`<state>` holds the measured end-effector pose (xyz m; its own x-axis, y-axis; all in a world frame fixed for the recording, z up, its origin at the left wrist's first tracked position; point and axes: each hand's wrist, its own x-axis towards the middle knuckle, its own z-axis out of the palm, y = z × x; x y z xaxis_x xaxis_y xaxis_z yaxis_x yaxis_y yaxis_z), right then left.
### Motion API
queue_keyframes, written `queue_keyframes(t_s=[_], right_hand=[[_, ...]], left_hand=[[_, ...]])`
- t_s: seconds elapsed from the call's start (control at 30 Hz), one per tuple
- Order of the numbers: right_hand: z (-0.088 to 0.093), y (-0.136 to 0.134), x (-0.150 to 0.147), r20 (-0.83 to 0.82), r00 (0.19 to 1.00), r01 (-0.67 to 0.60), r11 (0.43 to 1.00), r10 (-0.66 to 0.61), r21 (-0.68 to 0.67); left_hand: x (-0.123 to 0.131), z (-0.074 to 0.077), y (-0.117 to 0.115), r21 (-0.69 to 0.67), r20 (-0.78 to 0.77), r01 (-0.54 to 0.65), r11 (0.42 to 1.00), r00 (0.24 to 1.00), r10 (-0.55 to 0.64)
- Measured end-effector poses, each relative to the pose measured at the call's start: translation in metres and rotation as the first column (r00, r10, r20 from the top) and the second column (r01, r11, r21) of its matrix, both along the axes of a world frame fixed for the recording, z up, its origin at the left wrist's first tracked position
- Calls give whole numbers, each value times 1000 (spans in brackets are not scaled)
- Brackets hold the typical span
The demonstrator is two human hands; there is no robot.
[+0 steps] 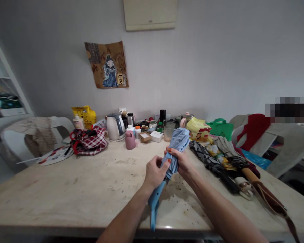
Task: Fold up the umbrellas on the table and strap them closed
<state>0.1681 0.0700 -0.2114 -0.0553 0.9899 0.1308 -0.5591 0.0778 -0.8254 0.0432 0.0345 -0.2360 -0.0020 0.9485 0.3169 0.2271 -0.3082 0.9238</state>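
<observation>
Both my hands grip a folded light-blue umbrella (pixel 179 137) above the near part of the table. My left hand (pixel 155 171) is closed on the lower cloth, just above the blue handle (pixel 155 197), its thumb pressed on the folds. Higher up, my right hand (pixel 178 160) wraps around the cloth from the right. The umbrella tilts, its top leaning away to the right and its handle, with a blue strap, pointing toward me. To the right lie several other folded umbrellas, among them a black-and-grey patterned one (pixel 205 158) and one with a brown wooden shaft (pixel 252 177).
The pale table (pixel 91 189) carries a checked red bag (pixel 93 141) at left. Along the back stand a white kettle (pixel 114 127), a pink jug (pixel 130 140), small boxes, a yellow snack bag (pixel 198 129) and a green bag (pixel 221 128). White chairs flank both sides; a person is at far right.
</observation>
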Motion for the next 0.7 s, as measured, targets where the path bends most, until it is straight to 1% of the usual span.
queue_keyframes(t_s=[0.03,0.07,0.1,0.13,0.17,0.2,0.27,0.33,0.37,0.47,0.5,0.57,0.63,0.7], right_hand=[[0,-2,0,-6,1000,-18,1000,18,10],[1,-4,0,-7,999,-48,999,48,19],[2,-7,0,0,996,-89,996,89,31],[2,-10,1,15,991,-133,990,132,50],[3,-13,2,36,984,-174,982,172,77],[4,-16,2,61,977,-210,972,205,108],[6,-22,2,115,965,-253,954,236,160],[7,-25,2,157,964,-243,954,216,176],[8,-25,1,176,965,-224,959,194,171],[8,-23,1,219,970,-140,978,104,154],[7,-21,2,233,969,-122,981,84,153],[6,-17,4,253,965,-115,978,69,173],[6,-14,8,277,955,-167,964,106,207],[8,-12,13,329,924,-283,929,196,240]], left_hand=[[-1,1,0,-147,86,184,972,981,-173],[-3,1,-1,-264,203,366,893,926,-319],[-5,1,-1,-333,316,518,788,849,-424],[-6,0,0,-357,406,621,697,776,-483],[-8,0,0,-349,465,680,645,723,-511],[-9,-1,1,-329,499,711,621,689,-526],[-11,-3,2,-290,533,749,596,644,-550],[-10,-4,2,-271,545,763,587,624,-559],[-10,-4,1,-274,541,754,597,634,-553],[-8,-3,-2,-281,515,687,670,697,-498],[-8,-2,-3,-275,514,675,685,705,-488],[-9,0,-5,-250,535,683,687,688,-490],[-12,1,-5,-227,581,712,665,647,-494],[-16,2,-3,-210,638,733,647,604,-478]])
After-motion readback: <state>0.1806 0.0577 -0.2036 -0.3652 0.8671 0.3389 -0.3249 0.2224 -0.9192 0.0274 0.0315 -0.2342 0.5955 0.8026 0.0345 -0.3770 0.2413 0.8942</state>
